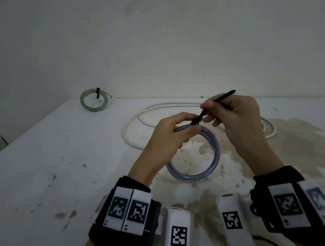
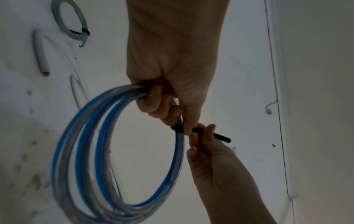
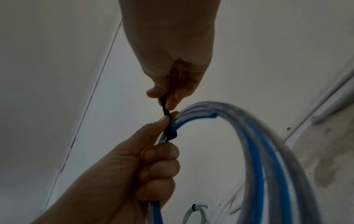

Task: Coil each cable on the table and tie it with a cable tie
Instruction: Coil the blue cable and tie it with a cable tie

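A blue and clear cable coil (image 1: pixel 209 161) (image 2: pixel 91 151) (image 3: pixel 268 151) hangs above the table. My left hand (image 1: pixel 174 132) (image 2: pixel 168 91) (image 3: pixel 153 163) grips the coil's top, fingers curled round its strands. A black cable tie (image 1: pixel 208 109) (image 2: pixel 210 134) (image 3: pixel 166 115) is looped round the coil right by the left thumb. My right hand (image 1: pixel 231 115) (image 3: pixel 168 91) (image 2: pixel 203 141) pinches the tie's free tail just above the loop; the tail's end sticks out up and right beyond the fingers.
A green coil (image 1: pixel 94 100) (image 2: pixel 70 21) bound with a black tie lies at the table's far left corner. A loose white cable (image 1: pixel 137 124) sprawls behind the hands. The white table (image 1: pixel 54 162) is stained at right. The wall stands close behind.
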